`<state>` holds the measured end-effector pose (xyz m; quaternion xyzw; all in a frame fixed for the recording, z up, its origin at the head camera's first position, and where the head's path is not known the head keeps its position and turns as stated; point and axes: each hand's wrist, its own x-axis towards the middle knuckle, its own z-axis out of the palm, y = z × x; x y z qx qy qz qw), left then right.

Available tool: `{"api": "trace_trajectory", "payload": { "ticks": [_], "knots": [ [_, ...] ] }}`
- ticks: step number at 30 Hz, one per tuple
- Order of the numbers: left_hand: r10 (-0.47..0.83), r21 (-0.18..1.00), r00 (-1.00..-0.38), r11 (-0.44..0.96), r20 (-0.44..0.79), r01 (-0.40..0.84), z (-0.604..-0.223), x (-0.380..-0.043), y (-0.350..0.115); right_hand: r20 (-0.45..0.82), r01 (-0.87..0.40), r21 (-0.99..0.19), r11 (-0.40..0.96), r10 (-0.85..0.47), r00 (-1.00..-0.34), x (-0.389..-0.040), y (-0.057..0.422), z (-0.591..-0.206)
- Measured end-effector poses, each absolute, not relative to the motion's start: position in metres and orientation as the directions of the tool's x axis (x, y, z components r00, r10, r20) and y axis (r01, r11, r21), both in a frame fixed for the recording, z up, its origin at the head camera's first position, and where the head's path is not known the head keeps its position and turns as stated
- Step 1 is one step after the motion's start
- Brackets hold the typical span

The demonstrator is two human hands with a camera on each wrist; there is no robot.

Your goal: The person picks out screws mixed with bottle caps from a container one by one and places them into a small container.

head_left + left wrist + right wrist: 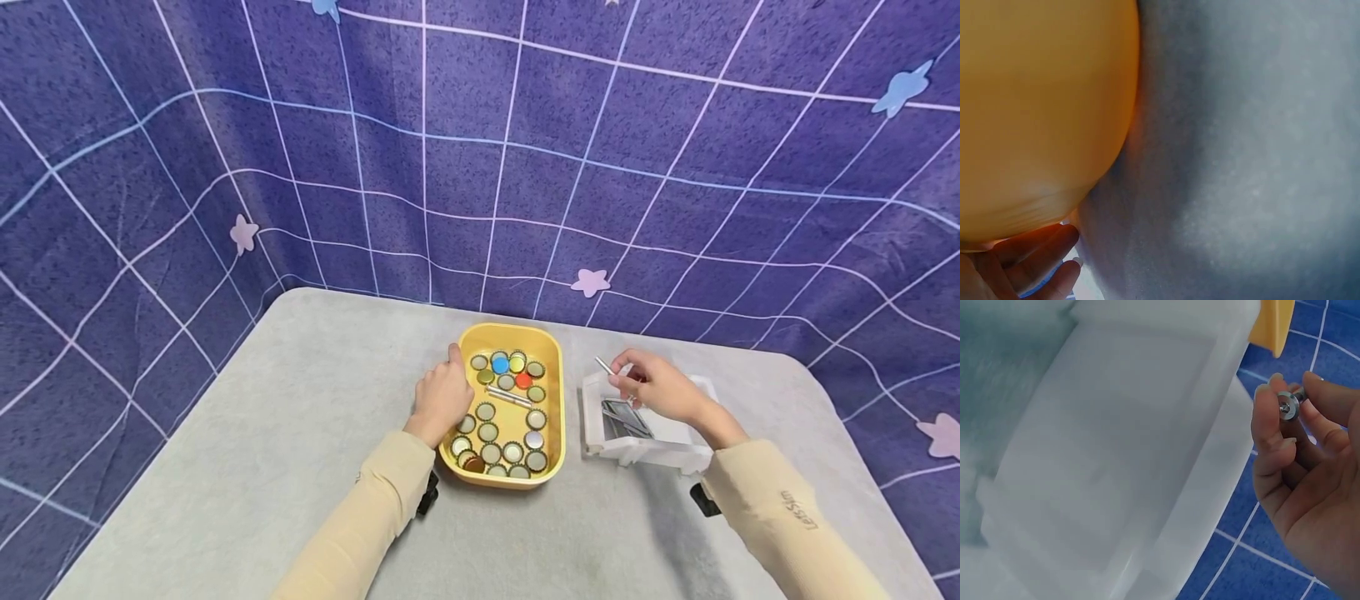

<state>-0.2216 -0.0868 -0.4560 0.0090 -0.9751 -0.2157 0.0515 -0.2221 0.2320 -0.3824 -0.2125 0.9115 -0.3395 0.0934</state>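
Note:
My left hand (442,398) grips the left rim of a yellow plastic tub (557,417); in the left wrist view, fingers (1041,256) lie against its outer wall. Inside the tub are several bottle caps (488,432), mostly underside up, and slim silvery metal rods (510,396) lying side by side. Over a white plastic bin (652,452), my right hand (660,385) pinches another slim metal rod (604,365) between thumb and fingers. The right wrist view shows that rod's round end (1287,407), with a small recess in its middle.
Dark grey, shiny pieces (626,418) lie in the left part of the white bin, which stands just right of the tub. Both rest on a grey table (300,400). A purple gridded curtain (480,167) with star shapes hangs behind the table and along its sides.

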Motion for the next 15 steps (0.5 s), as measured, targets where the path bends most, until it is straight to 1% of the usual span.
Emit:
{"api": "trace_trajectory", "payload": {
  "ticks": [10, 15],
  "knots": [
    [-0.035, 0.414, -0.994, 0.91, 0.107, 0.012, -0.458, -0.221, -0.087, -0.019, -0.362, -0.57, 0.737, -0.453, -0.891, -0.217, 0.252, -0.386],
    [-0.04, 0.417, -0.993, 0.909, 0.107, 0.008, -0.457, -0.221, -0.087, -0.006, -0.398, -0.491, 0.775, -0.46, -0.888, -0.215, 0.261, -0.391]
  ]
}}
